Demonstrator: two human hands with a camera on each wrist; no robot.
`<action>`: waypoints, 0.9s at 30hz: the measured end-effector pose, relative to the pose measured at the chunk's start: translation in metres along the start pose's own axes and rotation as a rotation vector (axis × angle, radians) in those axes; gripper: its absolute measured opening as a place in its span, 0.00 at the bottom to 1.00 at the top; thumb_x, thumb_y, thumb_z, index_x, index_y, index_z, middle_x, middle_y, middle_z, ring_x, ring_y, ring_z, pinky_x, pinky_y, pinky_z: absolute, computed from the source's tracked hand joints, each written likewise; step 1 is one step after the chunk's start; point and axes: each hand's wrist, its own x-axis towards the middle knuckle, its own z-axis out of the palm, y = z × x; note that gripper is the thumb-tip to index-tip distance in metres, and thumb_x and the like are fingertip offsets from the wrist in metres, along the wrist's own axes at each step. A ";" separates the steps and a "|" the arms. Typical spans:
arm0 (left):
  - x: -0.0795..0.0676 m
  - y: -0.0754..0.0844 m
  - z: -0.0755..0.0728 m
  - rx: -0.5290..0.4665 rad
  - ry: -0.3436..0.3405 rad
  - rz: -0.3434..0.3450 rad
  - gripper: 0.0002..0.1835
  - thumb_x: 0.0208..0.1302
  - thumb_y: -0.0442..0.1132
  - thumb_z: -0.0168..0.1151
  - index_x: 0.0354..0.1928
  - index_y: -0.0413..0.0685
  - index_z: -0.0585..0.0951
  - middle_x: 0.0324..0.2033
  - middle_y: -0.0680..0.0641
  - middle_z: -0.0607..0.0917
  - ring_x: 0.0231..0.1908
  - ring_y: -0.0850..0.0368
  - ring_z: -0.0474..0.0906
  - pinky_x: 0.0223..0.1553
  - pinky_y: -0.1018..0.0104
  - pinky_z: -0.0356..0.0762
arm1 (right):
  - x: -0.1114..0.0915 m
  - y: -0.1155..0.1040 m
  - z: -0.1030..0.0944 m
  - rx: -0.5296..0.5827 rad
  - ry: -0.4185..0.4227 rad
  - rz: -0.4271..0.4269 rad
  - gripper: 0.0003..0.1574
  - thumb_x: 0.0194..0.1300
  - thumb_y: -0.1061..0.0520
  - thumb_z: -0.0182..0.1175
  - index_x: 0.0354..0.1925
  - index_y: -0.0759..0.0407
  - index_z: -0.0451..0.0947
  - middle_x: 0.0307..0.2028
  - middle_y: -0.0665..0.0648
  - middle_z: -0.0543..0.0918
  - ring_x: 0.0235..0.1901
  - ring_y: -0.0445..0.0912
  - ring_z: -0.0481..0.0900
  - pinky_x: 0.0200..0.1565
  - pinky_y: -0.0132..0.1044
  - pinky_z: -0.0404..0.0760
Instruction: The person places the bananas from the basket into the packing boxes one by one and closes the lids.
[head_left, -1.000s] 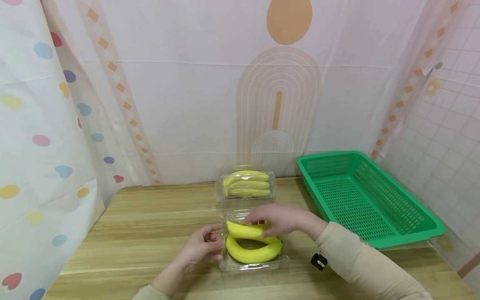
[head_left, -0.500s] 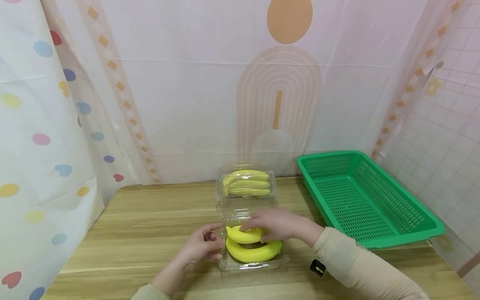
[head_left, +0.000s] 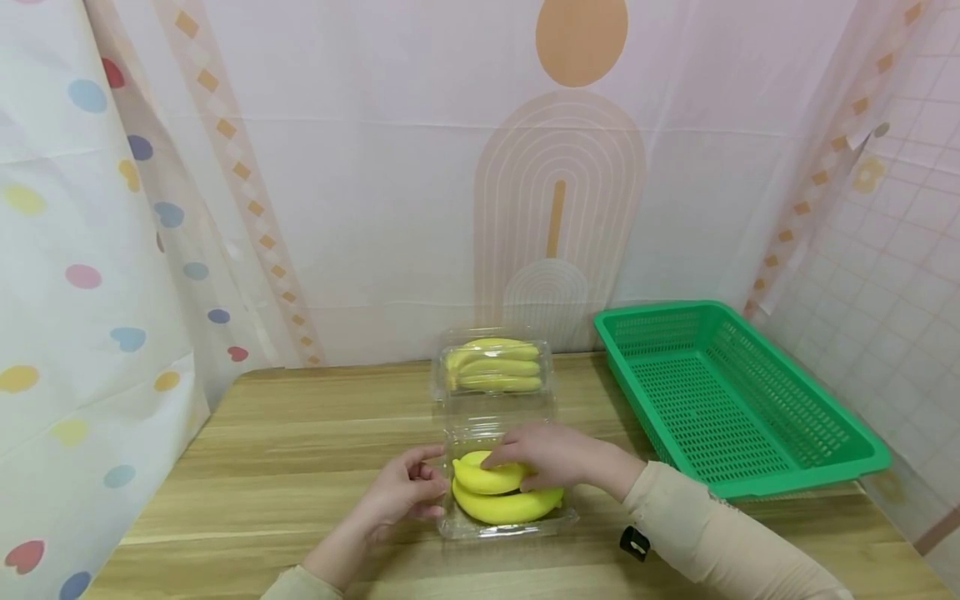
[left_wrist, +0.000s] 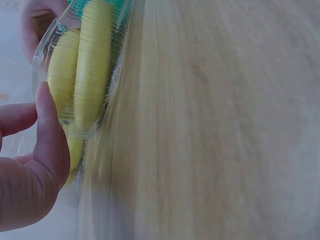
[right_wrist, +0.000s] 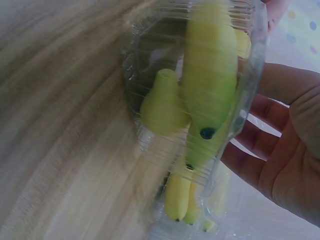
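A clear plastic clamshell container [head_left: 457,527] lies open on the table, its lid folded back toward the wall. Inside its near half are yellow bananas: one curves along the front [head_left: 510,508], another banana [head_left: 486,479] lies just behind and partly over it, and part of a third shows further back. My right hand [head_left: 555,454] reaches in from the right and grips the middle banana, fingers over its top and thumb at its near side. At the container's left wall, my left hand [head_left: 405,492] holds the rim between thumb [left_wrist: 47,107] and index finger.
Behind the open container, a second clear container [head_left: 442,383] with several bananas stands against the patterned wall cloth. A large green perforated basket [head_left: 652,417] is at the right. The wooden table [head_left: 300,433] extends to the left.
My right hand has moved slightly toward me with the banana, bringing it closer to and over the front one. My left hand has stayed at the rim.
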 end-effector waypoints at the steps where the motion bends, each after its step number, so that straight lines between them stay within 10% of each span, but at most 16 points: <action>1: 0.000 0.000 0.000 0.001 0.001 -0.001 0.36 0.61 0.24 0.63 0.70 0.26 0.59 0.35 0.45 0.73 0.33 0.57 0.74 0.33 0.66 0.87 | 0.000 0.000 0.000 0.003 0.002 0.003 0.33 0.57 0.61 0.71 0.61 0.46 0.78 0.56 0.47 0.80 0.56 0.44 0.76 0.60 0.37 0.77; 12: -0.001 0.000 0.000 0.001 -0.007 0.004 0.37 0.62 0.24 0.62 0.71 0.26 0.57 0.35 0.46 0.73 0.34 0.57 0.73 0.33 0.66 0.87 | -0.009 0.007 -0.002 0.156 0.071 0.041 0.31 0.62 0.59 0.68 0.63 0.56 0.75 0.57 0.54 0.79 0.54 0.46 0.77 0.58 0.38 0.78; 27: 0.000 -0.001 -0.001 -0.003 -0.014 0.010 0.37 0.62 0.24 0.62 0.70 0.25 0.57 0.36 0.46 0.73 0.34 0.58 0.73 0.33 0.67 0.87 | -0.023 0.025 -0.008 0.332 0.403 0.186 0.31 0.63 0.63 0.67 0.63 0.66 0.72 0.45 0.60 0.82 0.46 0.50 0.80 0.50 0.44 0.83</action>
